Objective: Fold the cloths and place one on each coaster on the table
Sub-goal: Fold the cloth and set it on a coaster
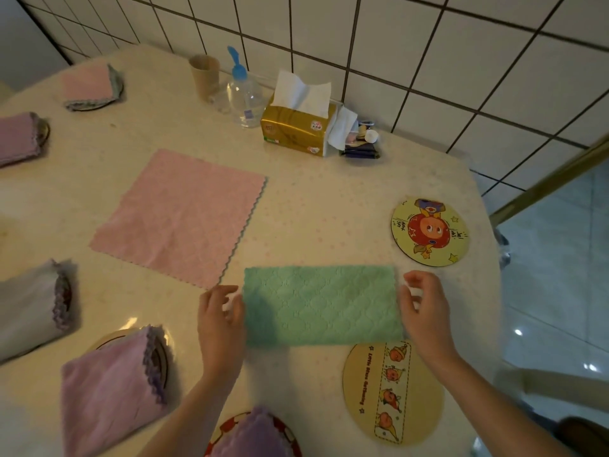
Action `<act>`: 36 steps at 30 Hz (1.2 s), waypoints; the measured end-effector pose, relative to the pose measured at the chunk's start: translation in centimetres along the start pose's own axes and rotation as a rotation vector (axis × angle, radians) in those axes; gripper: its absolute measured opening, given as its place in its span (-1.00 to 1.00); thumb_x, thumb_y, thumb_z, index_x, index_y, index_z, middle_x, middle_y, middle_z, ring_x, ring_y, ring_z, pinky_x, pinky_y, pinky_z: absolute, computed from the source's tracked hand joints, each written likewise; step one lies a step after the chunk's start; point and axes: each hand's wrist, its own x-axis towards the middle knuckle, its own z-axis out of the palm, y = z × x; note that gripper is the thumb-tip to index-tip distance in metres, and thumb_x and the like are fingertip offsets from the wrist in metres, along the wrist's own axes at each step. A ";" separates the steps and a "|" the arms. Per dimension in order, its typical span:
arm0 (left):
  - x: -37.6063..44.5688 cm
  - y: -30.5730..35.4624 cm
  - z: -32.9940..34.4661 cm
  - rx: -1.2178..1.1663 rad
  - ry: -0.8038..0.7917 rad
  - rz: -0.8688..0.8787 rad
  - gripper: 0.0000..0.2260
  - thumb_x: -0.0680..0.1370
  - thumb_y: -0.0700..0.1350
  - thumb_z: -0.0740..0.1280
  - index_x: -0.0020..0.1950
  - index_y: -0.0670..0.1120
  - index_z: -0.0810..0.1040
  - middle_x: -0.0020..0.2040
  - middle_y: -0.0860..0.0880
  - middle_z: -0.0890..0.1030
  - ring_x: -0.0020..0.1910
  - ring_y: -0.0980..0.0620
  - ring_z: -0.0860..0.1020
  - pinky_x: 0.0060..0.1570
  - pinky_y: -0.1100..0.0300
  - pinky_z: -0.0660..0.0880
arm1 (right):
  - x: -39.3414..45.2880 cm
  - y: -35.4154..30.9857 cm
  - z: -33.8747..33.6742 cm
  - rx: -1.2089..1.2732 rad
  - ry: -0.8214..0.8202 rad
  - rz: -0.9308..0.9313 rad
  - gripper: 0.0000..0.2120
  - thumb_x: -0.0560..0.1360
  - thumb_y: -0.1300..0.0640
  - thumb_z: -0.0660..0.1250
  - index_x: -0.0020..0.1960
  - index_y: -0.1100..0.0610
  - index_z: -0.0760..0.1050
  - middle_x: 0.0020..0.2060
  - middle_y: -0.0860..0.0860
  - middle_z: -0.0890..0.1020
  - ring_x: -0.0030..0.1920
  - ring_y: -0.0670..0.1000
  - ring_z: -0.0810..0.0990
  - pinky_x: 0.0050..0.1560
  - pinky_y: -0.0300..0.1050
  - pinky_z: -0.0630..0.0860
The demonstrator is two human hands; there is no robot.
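Hands at either end of a folded green cloth (pixel 323 305).
Left hand (pixel 220 316) and right hand (pixel 425 311) loosely spread, fingertips seemingly touching its edges.

Green cloth (pixel 324 305) folded, flat

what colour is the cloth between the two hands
Mint green with a quilted texture, seen in the head view: the green cloth.

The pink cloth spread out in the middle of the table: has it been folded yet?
No. The pink cloth lies flat and fully open on the table, while the hands work on the green cloth.
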 end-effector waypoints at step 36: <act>-3.2 -6.1 -2.8 0.852 -0.568 0.764 -0.53 0.65 0.09 -0.10 0.35 -0.05 0.46 0.41 0.02 0.43 0.45 -0.02 0.29 0.43 0.14 0.09 | -3.8 2.5 -1.8 -0.801 -0.622 -0.827 -0.09 0.07 0.43 0.54 0.37 0.13 0.36 -0.08 0.01 0.46 -0.07 -0.03 0.40 -0.24 -0.28 0.47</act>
